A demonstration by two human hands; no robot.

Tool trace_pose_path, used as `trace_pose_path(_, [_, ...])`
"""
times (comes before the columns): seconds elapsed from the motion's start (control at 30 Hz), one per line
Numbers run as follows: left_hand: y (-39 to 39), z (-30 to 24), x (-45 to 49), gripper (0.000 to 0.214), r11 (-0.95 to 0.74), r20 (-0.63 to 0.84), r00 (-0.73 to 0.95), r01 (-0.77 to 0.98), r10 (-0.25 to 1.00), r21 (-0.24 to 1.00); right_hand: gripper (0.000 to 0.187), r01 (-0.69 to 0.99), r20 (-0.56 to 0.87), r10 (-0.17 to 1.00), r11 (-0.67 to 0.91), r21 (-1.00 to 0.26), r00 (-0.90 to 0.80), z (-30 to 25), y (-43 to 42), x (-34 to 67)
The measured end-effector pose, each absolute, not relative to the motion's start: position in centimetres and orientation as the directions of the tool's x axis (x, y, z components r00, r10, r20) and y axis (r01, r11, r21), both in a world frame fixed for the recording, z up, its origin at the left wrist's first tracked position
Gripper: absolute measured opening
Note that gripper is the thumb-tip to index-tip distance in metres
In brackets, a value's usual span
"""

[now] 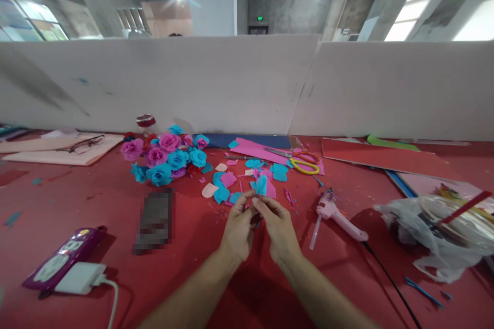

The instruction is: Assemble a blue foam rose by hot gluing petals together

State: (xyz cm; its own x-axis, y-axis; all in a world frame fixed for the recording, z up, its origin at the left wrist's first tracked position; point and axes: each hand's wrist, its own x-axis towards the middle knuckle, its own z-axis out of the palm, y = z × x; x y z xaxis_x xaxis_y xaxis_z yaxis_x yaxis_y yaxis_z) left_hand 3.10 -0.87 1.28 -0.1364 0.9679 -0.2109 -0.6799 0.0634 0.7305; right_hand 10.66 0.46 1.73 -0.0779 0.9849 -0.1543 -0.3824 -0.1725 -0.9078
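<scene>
My left hand (238, 226) and my right hand (277, 226) meet over the red table (116, 216), fingers pinched together on a small piece I cannot make out. Just beyond the fingertips lie cut paper petals (227, 185) in blue, pink and pale peach, with one blue petal (261, 185) standing up right by my fingers. A cluster of finished blue and purple paper roses (165, 157) rests further back to the left.
A pink glue gun (335, 213) with a black cord lies to the right. Yellow-handled scissors (303, 162) sit on pink paper (254, 149). A plastic bag (436, 231) is at far right, a purple power strip (62, 259) with a white plug at the left, and a white partition wall (247, 82) behind.
</scene>
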Motion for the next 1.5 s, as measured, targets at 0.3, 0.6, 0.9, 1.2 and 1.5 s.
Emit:
trace_pose_path(0.3, [-1.0, 2.0, 2.7, 0.029, 0.102, -0.122, 0.016, -0.663, 0.992, 0.742, 0.02, -0.148, 0.06, 0.992, 0.043, -0.988, -0.114, 1.1, 2.8, 12.5])
trace_pose_path(0.6, [1.0, 0.5, 0.1, 0.017, -0.053, -0.035, -0.187, -0.449, 0.982, 0.892, 0.018, -0.069, 0.069, 0.973, 0.055, -0.996, -0.221, 1.4, 3.0, 12.6])
trace_pose_path(0.9, [1.2, 1.3, -0.8, 0.018, -0.048, -0.058, -0.21, -0.468, 0.976, 0.882, 0.025, -0.045, 0.054, 0.938, 0.041, -0.998, -0.342, 1.9, 2.6, 12.8])
trace_pose_path(1.2, [1.3, 1.3, -0.5, 0.022, 0.004, -0.122, -0.145, -0.626, 0.982, 0.78, 0.03, -0.029, 0.033, 0.923, 0.024, -0.999, -0.384, 2.2, 2.5, 12.9])
trace_pose_path(1.5, [1.5, 0.9, 0.0, 0.025, 0.005, -0.152, -0.182, -0.624, 0.972, 0.782, 0.029, 0.009, 0.03, 0.927, 0.036, -0.999, -0.374, 1.9, 2.7, 13.0])
